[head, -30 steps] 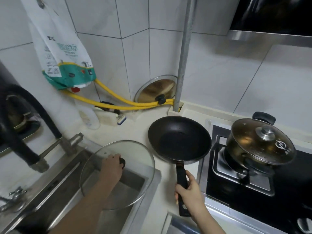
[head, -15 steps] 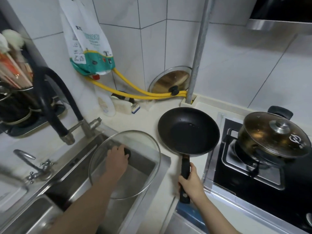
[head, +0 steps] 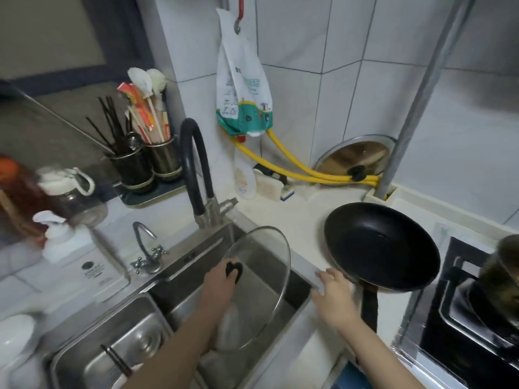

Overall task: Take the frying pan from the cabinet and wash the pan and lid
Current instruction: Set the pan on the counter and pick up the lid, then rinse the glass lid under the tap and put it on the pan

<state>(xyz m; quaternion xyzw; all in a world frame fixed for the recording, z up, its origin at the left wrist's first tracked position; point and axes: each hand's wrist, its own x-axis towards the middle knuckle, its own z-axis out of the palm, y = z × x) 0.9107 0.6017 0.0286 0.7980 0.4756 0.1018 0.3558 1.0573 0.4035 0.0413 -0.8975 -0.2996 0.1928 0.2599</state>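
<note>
A black frying pan [head: 382, 245] sits on the pale counter between the sink and the stove, its handle [head: 369, 310] pointing toward me. My right hand [head: 334, 296] hovers just left of that handle with fingers extended, holding nothing. My left hand [head: 217, 284] grips the black knob [head: 234, 270] of a glass lid [head: 266, 276], which is tilted on edge inside the right basin of the steel sink [head: 179, 276].
A black hose tap [head: 193, 164] arches over the sink and a small chrome tap [head: 146, 248] stands beside it. Chopsticks [head: 116, 360] lie in the left basin. A second lid [head: 355, 161] leans in the corner behind yellow hoses. A lidded pot [head: 502, 273] stands on the stove at right.
My right hand has let go of the pan handle and moved left toward the sink's rim. The lid has tipped more upright in the basin. The view swung left.
</note>
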